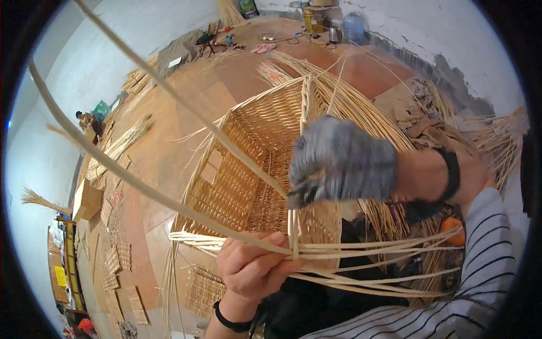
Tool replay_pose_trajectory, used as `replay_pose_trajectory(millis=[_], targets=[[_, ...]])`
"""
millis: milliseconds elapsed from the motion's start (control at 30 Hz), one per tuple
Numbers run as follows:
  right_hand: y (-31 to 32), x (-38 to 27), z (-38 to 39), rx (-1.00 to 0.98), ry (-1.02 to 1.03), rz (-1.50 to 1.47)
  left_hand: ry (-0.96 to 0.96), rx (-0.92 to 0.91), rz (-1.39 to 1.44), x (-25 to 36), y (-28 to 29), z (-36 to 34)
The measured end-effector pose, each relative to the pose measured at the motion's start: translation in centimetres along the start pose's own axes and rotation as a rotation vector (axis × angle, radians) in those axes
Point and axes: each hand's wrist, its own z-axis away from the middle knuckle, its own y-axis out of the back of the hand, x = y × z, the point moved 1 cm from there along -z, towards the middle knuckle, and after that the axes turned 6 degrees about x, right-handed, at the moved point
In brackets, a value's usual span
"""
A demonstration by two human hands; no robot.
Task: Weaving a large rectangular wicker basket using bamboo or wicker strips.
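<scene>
A rectangular woven wicker basket [237, 169] lies tilted in front of me, its open side facing me. My left hand [251, 268], bare with a black wristband, grips the near rim where several long willow rods [372, 257] cross. My right hand [339, 161], in a grey knit glove with a black wristband, is closed on a long pale rod [169, 93] that sweeps up to the upper left. A second long rod [107, 164] curves beside it. Loose rod ends [361, 107] fan out behind the basket.
Flat woven panels [116, 260] and bundles of rods [127, 138] lie on the brown floor at left. A woven mat [203, 291] lies below the basket. A person [86, 120] sits far left. Bottles and tools [327, 25] stand by the far wall.
</scene>
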Motion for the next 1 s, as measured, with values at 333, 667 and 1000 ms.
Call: replay_pose_trajectory(millis=[333, 667, 1000], targets=[[0.1, 8.2, 2.2, -0.019, -0.494, -0.077, -0.101, -0.329, -0.174, -0.7, 2.0, -1.3], [-0.8, 9.0, 1.6, -0.343, -0.533, 0.351, 0.175, -0.280, -0.002, -2.0, 2.0, 0.0], [4.4, -6.9, 4.1, -0.511, -0.232, 0.374, 0.079, -0.409, 0.167, -4.1, -0.2, -4.0]])
